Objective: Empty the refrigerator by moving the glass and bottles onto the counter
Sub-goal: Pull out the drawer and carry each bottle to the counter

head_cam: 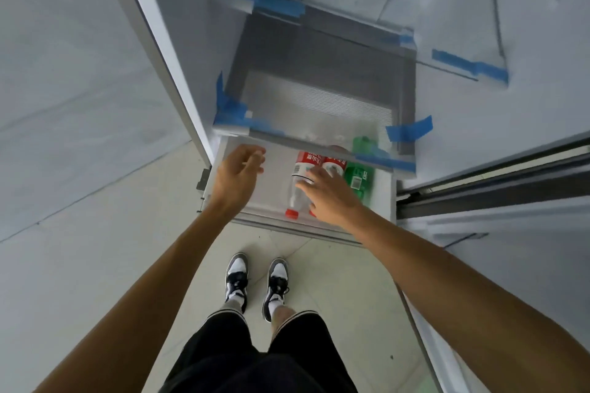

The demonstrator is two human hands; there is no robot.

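I look down through the head camera into an open refrigerator, its lowest shelf [252, 201] at twelve o'clock from the person's black-and-white sneakers [238, 277]. Three bottles lie on their sides there, touching. A red-capped water bottle [298, 188] points its cap at six o'clock. A second water bottle [333, 166] lies at its three o'clock, and a green bottle [359, 179] lies furthest right. The right hand [332, 198] reaches over the two water bottles, fingers straight and spread, not wrapped round either. I cannot tell whether it touches them. At nine o'clock from the bottles the left hand [241, 169] hovers above bare shelf, fingers loosely curled, holding nothing. Blue tape [408, 128] marks the corners of the glass shelf [319, 99] above.
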